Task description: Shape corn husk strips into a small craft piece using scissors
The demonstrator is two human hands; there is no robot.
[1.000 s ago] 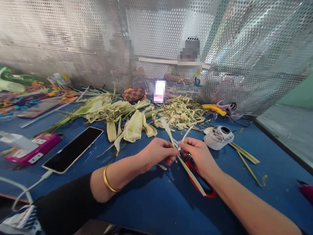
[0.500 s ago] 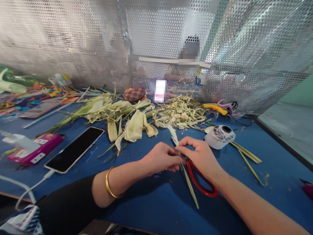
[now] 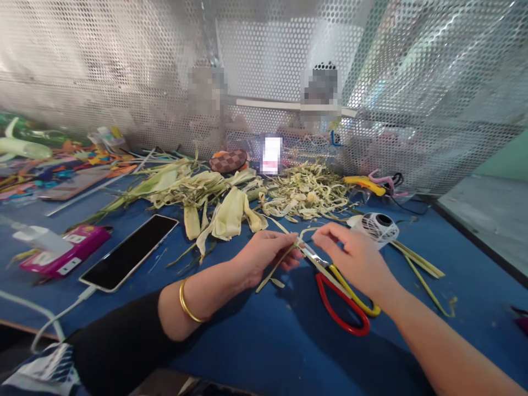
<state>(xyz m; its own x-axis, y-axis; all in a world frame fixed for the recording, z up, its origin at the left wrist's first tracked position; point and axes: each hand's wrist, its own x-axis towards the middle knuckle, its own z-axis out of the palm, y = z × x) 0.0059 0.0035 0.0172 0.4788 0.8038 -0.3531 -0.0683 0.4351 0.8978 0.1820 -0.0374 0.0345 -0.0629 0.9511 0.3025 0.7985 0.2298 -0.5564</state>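
Thin pale-green palm-leaf strip [image 3: 275, 268] is pinched in my left hand [image 3: 264, 254], running from the fingertips down and left so its free end hangs just over the blue table top [image 3: 256, 341]. I judge it very light, flexible along its length, springy, likely to split along the grain if bent sharply; best held flat between thumb and forefinger close to the working point, as it is now, since a grip far back would let the tip flop. My right hand [image 3: 350, 256] is closed in a narrow pinch on a second curling bit of strip [image 3: 307, 231] right by the left fingertips; I can't tell if the two bits are one piece. Under the right hand lie red-and-yellow-handled scissors [image 3: 342, 297], blades pointing toward the left fingers, handles on the table; the hand looks apart from the handles but the wrist hides part of them. Beyond: a heap of shredded pale leaf trimmings [image 3: 307, 192], a pile of broader folded leaves [image 3: 206, 192], a white vented round gadget [image 3: 377, 226] just right of the right hand, loose long strips [image 3: 421, 267] beside it. Left side: a black smartphone [image 3: 130, 252] on a cable, a pink box [image 3: 66, 250]. A perforated metal screen [image 3: 124, 66] backs the table.
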